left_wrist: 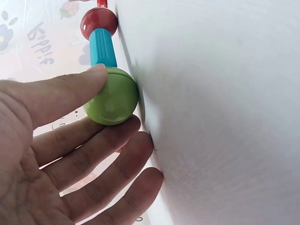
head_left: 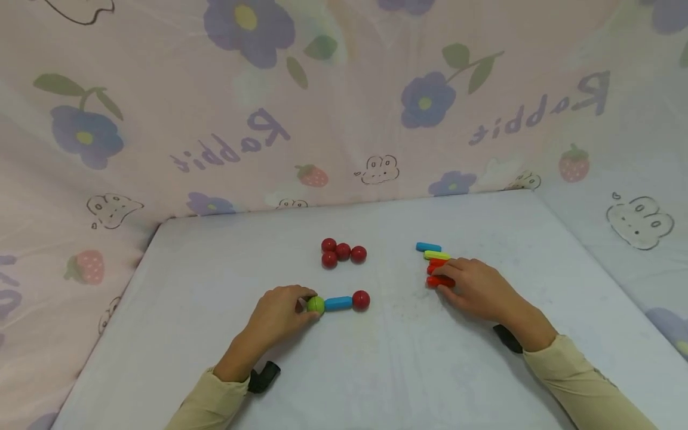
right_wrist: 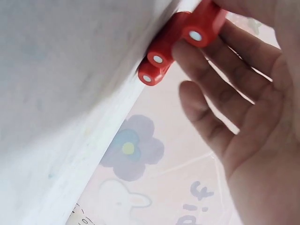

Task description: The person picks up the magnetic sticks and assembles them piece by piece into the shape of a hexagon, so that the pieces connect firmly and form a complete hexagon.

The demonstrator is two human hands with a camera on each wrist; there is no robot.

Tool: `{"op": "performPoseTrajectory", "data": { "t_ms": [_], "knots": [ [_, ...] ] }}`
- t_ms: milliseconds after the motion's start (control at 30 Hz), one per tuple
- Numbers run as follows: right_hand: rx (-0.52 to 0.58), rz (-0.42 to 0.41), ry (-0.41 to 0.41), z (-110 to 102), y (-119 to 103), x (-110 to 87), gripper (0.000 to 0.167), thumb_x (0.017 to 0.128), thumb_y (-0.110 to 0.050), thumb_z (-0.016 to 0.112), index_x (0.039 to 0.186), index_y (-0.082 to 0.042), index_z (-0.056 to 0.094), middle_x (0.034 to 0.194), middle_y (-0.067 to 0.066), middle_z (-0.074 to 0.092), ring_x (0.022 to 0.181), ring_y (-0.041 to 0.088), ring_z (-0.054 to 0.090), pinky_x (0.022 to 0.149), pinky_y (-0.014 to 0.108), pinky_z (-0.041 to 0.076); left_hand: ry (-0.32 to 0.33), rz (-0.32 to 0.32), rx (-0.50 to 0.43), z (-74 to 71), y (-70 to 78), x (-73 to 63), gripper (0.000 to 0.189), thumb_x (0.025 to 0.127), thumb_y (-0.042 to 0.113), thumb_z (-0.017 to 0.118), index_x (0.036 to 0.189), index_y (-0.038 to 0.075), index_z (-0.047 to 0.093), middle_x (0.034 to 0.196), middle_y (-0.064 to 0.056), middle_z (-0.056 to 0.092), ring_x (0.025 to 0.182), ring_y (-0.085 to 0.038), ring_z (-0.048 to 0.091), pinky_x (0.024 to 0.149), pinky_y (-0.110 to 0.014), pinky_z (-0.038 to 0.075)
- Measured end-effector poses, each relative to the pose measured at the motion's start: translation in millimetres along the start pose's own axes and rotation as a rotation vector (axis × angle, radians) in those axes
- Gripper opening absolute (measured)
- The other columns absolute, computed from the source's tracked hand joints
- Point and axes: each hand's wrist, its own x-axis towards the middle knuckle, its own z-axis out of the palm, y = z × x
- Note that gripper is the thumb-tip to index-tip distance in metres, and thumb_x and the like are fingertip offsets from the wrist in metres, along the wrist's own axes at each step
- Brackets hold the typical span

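Note:
In the head view my left hand (head_left: 280,310) pinches a green ball (head_left: 315,306) between thumb and fingers. The ball is joined to a blue magnetic rod (head_left: 338,304), whose other end bears a red ball (head_left: 361,300). The three lie in a line on the white table. My right hand (head_left: 481,289) holds a red magnetic rod (right_wrist: 204,27) between thumb and fingers. Right beside it in the right wrist view are two more red rods (right_wrist: 161,51), with round pale ends; the fingers partly cover these rods in the head view.
Several loose red balls (head_left: 343,251) sit clustered at the table's back middle. Beyond the red rods lie a yellow rod (head_left: 437,255) and a blue rod (head_left: 428,247). A printed cloth (head_left: 344,131) hangs behind the white table (head_left: 215,257).

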Motion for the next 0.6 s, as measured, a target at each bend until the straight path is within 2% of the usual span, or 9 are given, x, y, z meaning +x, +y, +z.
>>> {"op": "performPoseTrajectory", "data": {
  "t_ms": [167,600],
  "knots": [
    [0.015,-0.051,0.076,-2,-1,1.7,0.031,0.08,-0.02,0.083,0.107,-0.01,0.072,0.1,0.004,0.071,0.086,0.022,0.066,0.077,0.041,0.057,-0.006,-0.009,-0.012,1.0,-0.3,0.4,0.031,0.079,0.025,0.084,0.108,0.016,0.076,0.084,0.004,0.07,0.077,-0.011,0.061,0.066,-0.029,0.047],
    [0.078,-0.138,0.158,-2,-16,7.6,0.036,0.073,-0.016,0.088,0.106,-0.017,0.075,0.099,-0.002,0.072,0.093,0.02,0.069,0.08,0.04,0.059,-0.008,0.001,-0.004,-0.8,-0.4,1.0,0.031,0.079,0.025,0.084,0.107,0.016,0.076,0.082,0.004,0.07,0.077,-0.01,0.061,0.065,-0.029,0.046]
  ]
}}
